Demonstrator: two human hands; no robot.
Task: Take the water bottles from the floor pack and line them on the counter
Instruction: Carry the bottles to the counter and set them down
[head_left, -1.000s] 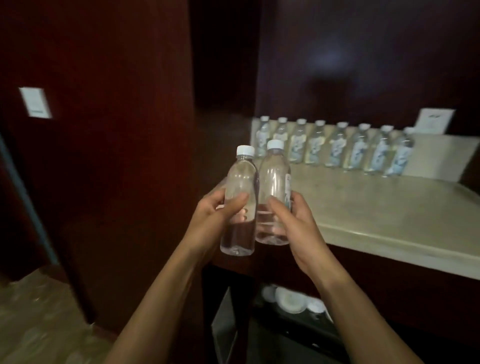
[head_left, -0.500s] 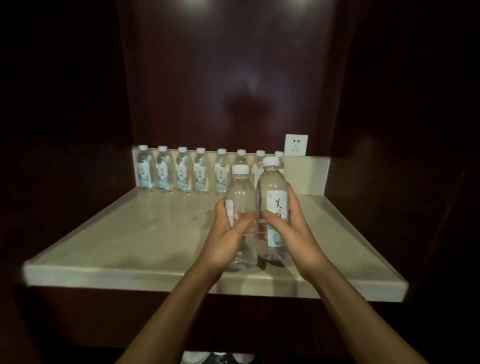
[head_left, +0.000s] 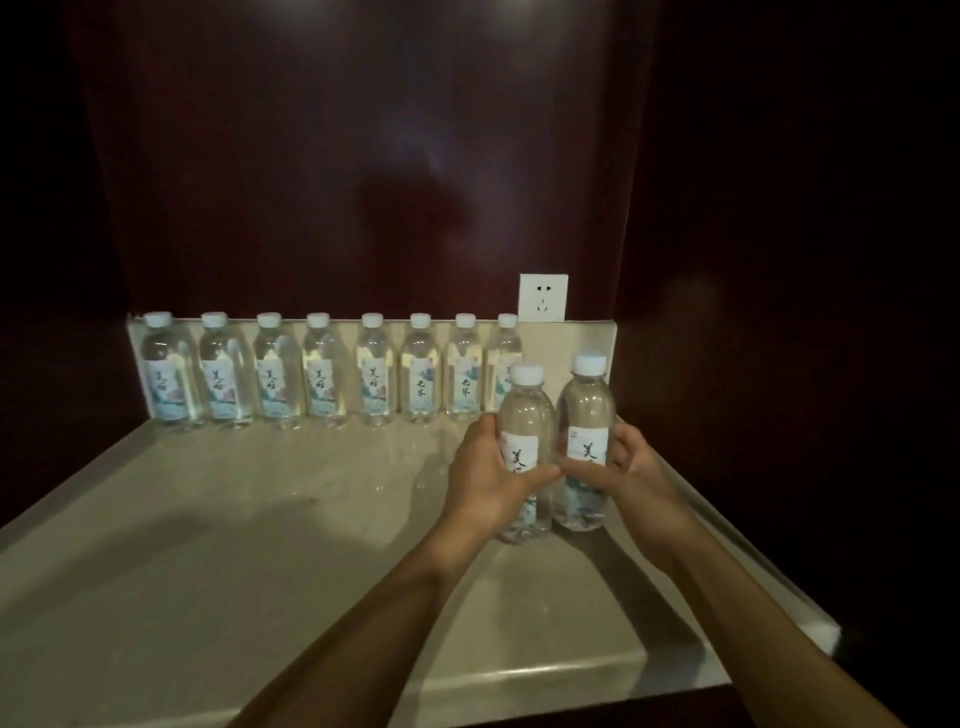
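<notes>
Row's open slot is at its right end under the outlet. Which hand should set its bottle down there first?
Left. The left hand holds the bottle directly in front of the row's last bottle; the right hand and its bottle sit farther out by the counter edge.

My two bare forearms reach forward from the lower edge, converging toward the right. My left hand (head_left: 488, 480) wraps a clear plastic water bottle with a white cap (head_left: 523, 415), thumb across its label. My right hand (head_left: 631, 475) grips a second, matching clear bottle (head_left: 586, 410) just beside it, thumb curled over the front. The two thumb tips nearly meet.
</notes>
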